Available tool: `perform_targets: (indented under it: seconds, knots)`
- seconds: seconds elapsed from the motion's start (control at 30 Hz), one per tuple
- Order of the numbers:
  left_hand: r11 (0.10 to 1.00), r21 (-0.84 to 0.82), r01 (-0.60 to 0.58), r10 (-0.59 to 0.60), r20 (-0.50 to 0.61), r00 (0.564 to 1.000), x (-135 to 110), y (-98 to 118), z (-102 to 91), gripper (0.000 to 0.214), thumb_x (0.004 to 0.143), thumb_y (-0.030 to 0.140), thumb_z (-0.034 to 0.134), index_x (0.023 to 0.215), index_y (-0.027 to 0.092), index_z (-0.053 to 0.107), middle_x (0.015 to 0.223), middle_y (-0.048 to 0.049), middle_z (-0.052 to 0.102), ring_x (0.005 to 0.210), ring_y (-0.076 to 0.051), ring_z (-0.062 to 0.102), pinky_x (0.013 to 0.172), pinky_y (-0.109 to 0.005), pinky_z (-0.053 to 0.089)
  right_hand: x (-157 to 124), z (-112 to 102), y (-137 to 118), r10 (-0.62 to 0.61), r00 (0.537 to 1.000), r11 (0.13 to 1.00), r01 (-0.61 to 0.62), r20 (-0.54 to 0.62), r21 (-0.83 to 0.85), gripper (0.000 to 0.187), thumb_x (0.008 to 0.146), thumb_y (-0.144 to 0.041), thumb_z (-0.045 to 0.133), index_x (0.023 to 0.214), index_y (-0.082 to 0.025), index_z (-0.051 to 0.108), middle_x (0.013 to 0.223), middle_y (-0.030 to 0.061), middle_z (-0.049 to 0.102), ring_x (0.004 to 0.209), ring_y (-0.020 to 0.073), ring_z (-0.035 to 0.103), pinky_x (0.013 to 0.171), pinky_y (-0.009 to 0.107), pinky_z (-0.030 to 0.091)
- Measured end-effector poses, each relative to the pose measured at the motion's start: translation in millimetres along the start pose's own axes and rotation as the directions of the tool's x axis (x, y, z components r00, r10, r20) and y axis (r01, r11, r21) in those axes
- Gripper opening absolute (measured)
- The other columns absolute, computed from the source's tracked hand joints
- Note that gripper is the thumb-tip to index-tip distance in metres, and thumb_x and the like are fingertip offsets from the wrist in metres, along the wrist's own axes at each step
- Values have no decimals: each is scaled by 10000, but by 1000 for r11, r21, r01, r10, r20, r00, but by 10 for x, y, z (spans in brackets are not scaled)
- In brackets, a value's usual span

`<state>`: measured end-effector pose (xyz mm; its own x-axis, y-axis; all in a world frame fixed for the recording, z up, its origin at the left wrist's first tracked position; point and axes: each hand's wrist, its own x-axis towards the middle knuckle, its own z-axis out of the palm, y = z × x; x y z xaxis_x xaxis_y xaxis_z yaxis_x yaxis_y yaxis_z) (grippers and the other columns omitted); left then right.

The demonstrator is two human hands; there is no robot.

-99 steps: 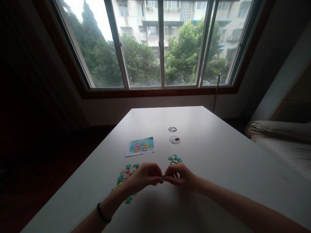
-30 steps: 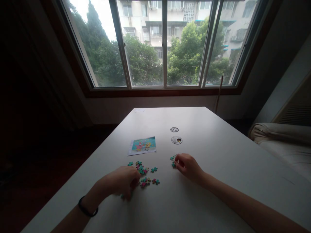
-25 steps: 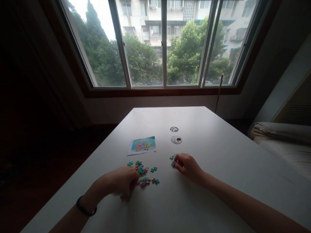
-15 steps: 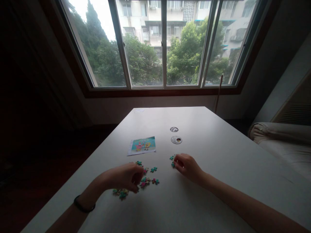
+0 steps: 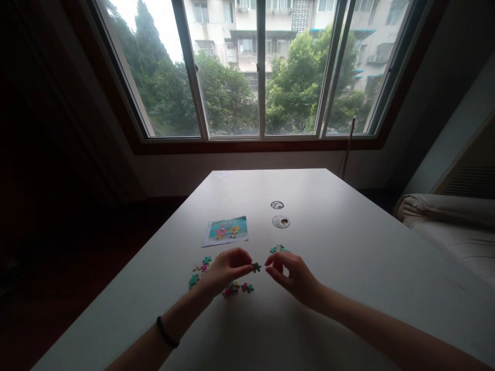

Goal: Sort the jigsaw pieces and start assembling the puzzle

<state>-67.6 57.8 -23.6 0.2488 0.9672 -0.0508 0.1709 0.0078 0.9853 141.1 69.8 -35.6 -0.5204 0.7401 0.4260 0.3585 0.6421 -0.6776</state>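
Observation:
Between the thumb and fingers of my left hand (image 5: pixel 226 270) is a dark jigsaw puzzle piece (image 5: pixel 257 267), raised over the table. My right hand (image 5: pixel 296 275) is just to its right, thumb and forefinger slightly apart, with nothing visible between them. Behind the right hand lies a small group of teal puzzle pieces (image 5: pixel 277 249). More loose pieces, teal, pink and yellow, are around my left hand: a cluster (image 5: pixel 232 288) in front of it and others (image 5: pixel 199 269) to its left, partly hidden by the hand and wrist.
A printed cartoon picture sheet (image 5: pixel 227 231) lies beyond my left hand on the white table (image 5: pixel 348 247). Two round items (image 5: pixel 280 221) sit farther back. A pale scrap (image 5: pixel 221 175) is near the far edge. A window and a covered seat (image 5: pixel 444 221) stand beyond the table.
My left hand has moved right and away from me, from over the loose pieces, and now shows a puzzle piece in its fingers. My right hand has shifted slightly nearer and left, its fingertips parting.

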Motion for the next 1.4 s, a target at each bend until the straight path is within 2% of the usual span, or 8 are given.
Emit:
perform_targets:
  seconds: [0.37,0.6,0.73,0.97,1.2,1.33,1.4]
  knots:
    - [993,-43,110,-109,26,994,6,5,111,318,558,341,771,683,120,580,559,29,573,509,-90,504,500,-209,395,7,66,18,121,989,965,-137,83,223,92,748,-130,541,662,-158,557,551,-36,480,528,93,424,508,200,318]
    - [991,-28,130,-129,43,991,6,-42,79,306,630,387,718,746,113,648,659,-24,645,499,-78,474,467,-194,366,40,42,37,234,971,926,-237,47,295,110,765,-209,537,672,-153,556,549,-33,453,530,101,396,511,217,309]
    - [993,-15,120,-119,42,992,3,-61,80,318,644,400,708,763,108,666,648,-24,644,491,-66,431,471,-190,339,37,44,63,235,971,928,-236,41,288,115,767,-238,558,696,-153,588,547,-33,450,535,103,391,518,221,303]
    - [986,-20,167,-166,39,985,1,-13,104,409,577,488,716,727,113,653,621,-16,621,486,-77,431,452,-198,328,31,50,62,253,966,904,-255,51,344,172,770,-298,578,703,-143,610,526,-41,412,511,92,348,496,222,276]
    - [987,22,159,-159,39,986,-10,-19,87,376,620,466,698,752,116,658,644,-22,636,501,-84,467,465,-194,346,46,60,141,291,956,865,-283,46,414,256,780,-395,576,744,-146,624,510,-44,413,482,92,352,465,218,283]
    - [982,58,177,-180,57,982,-31,16,123,377,603,466,698,745,119,666,645,-34,650,503,-102,501,478,-210,371,52,57,158,254,965,896,-258,58,363,227,771,-379,594,804,-158,638,533,-41,456,510,97,387,494,218,305]
    - [982,99,158,-165,69,984,-43,30,144,358,610,450,692,733,114,672,634,-39,652,510,-109,510,487,-213,374,54,45,138,215,974,922,-227,72,315,186,762,-340,608,773,-158,642,569,-27,503,545,103,421,520,220,322]
